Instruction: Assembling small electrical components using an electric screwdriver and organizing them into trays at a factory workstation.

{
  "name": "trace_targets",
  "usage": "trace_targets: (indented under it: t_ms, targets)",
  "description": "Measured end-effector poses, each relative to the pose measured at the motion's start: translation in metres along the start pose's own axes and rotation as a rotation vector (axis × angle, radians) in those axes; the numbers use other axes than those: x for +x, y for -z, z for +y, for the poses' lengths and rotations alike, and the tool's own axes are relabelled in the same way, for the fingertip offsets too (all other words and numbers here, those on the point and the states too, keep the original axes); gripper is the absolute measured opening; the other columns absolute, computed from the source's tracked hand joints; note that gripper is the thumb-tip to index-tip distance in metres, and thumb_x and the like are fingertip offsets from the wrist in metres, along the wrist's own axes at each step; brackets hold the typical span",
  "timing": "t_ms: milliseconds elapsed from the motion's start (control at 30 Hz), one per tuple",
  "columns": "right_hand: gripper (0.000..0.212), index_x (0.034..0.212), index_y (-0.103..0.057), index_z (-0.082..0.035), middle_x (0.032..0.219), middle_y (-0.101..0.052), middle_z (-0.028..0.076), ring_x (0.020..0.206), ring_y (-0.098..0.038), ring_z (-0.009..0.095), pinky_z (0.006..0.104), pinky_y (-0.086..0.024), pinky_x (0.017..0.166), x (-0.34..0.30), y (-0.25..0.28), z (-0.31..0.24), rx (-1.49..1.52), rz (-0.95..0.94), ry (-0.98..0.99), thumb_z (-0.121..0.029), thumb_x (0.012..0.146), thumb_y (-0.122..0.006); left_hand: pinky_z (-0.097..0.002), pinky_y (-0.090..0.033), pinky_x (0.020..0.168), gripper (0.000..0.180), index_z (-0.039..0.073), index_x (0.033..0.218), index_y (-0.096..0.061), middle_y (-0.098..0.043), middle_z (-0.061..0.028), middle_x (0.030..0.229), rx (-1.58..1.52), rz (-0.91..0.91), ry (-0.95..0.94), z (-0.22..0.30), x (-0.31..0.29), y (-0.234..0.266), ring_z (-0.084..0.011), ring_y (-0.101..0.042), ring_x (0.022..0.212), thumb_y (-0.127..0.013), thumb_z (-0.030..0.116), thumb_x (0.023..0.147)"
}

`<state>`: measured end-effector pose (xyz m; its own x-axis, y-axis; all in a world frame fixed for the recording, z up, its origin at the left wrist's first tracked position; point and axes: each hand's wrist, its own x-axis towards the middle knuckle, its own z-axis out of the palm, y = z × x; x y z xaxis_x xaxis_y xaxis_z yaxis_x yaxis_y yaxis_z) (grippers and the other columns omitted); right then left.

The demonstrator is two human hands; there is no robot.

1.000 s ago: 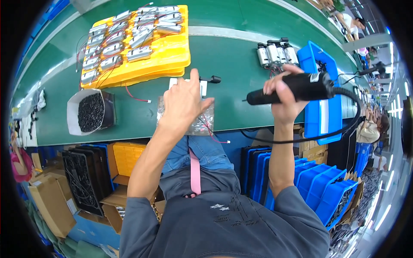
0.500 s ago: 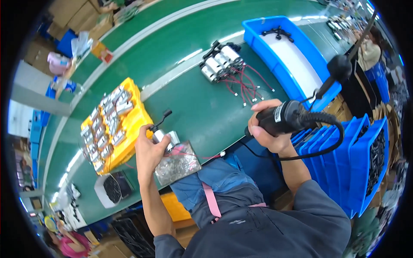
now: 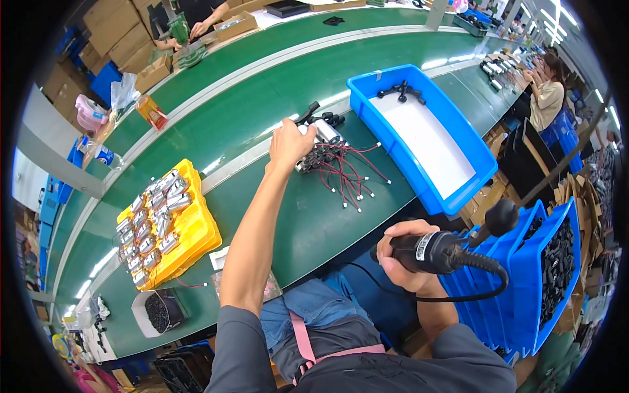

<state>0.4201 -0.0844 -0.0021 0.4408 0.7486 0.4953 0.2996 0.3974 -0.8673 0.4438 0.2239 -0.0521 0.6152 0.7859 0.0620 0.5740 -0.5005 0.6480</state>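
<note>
My left hand (image 3: 290, 145) reaches out to a row of small silver motors (image 3: 329, 133) with black end pieces. Its fingers are bent round a motor at the near-left end, largely hidden by the hand. A black elbow-shaped piece (image 3: 308, 112) sticks up beyond the fingers. Thin dark red wires (image 3: 347, 175) with white plugs trail from the row across the green table. Off the table's front edge, my right hand (image 3: 409, 255) is wrapped round a black corded power screwdriver (image 3: 429, 252), held level. A flat plate (image 3: 271, 288) is partly hidden behind my left forearm.
A yellow tray (image 3: 204, 229) of silver motors lies to the left, beside a box (image 3: 152, 314) of small black parts. A blue bin (image 3: 429, 190) holding black pieces stands right. Stacked blue bins (image 3: 488, 304) sit by my right arm. Other people work farther off.
My left hand has gone from the plate up to the motor row, taking the silver motor with it. The right hand still grips the screwdriver, slightly lower. The view has shifted.
</note>
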Motion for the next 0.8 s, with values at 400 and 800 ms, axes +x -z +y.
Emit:
trace_targets:
  t_ms: [400,800]
  targets:
    - [0.042,0.108,-0.051,0.002,0.072,-0.058,0.007,0.067,-0.058,0.015,0.0299,-0.05,0.065,0.039,-0.043,0.019,0.06,-0.156,-0.319,0.004,0.07,-0.068,-0.0419,-0.049,0.073,0.045,-0.008,0.107,-0.055,-0.064,-0.0247,0.078,-0.216,0.171,-0.007,-0.042,-0.075,0.098,-0.0359,-0.064,0.077,-0.059,0.029,0.082]
    - [0.044,0.113,-0.05,0.002,0.084,-0.062,0.009,0.086,-0.061,0.02,0.036,-0.05,0.079,0.107,-0.132,0.073,0.225,-0.261,-0.181,-0.001,0.073,-0.069,-0.0402,-0.05,0.068,0.041,-0.005,0.095,-0.059,-0.065,-0.02,0.079,0.635,0.61,-0.186,-0.201,-0.114,0.204,-0.0379,-0.063,0.076,-0.065,0.031,0.078]
